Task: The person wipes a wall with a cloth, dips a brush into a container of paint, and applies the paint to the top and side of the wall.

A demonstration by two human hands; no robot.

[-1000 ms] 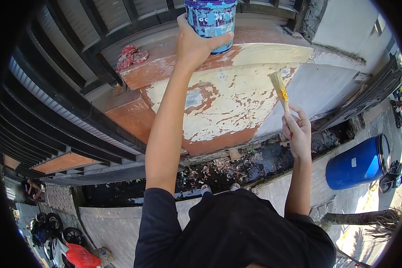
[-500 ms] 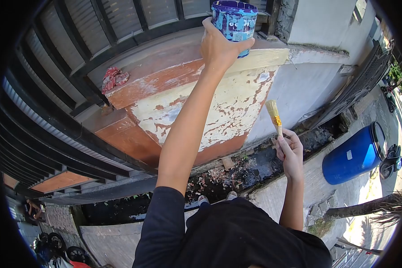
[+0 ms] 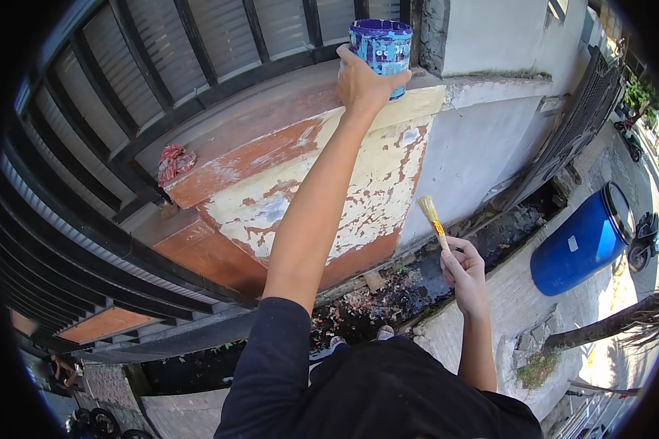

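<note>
My left hand is wrapped round a paint-smeared blue and purple can, which is on or just above the top ledge of the low wall. My right hand grips the handle of a paintbrush lower down, its pale bristles pointing up and away from me. The brush is apart from the wall. Cream paint with reddish-brown peeled patches covers the wall face. A crumpled red and white cloth lies on the ledge at the left.
Dark metal bars rise behind the ledge. A dark, debris-strewn ditch runs along the wall's foot. To the right are a blue barrel and a tree trunk. A person is at the far lower left.
The view has shifted. My right hand and the brush sit slightly lower and further left, with the brush more tilted. My left hand still holds the can.
</note>
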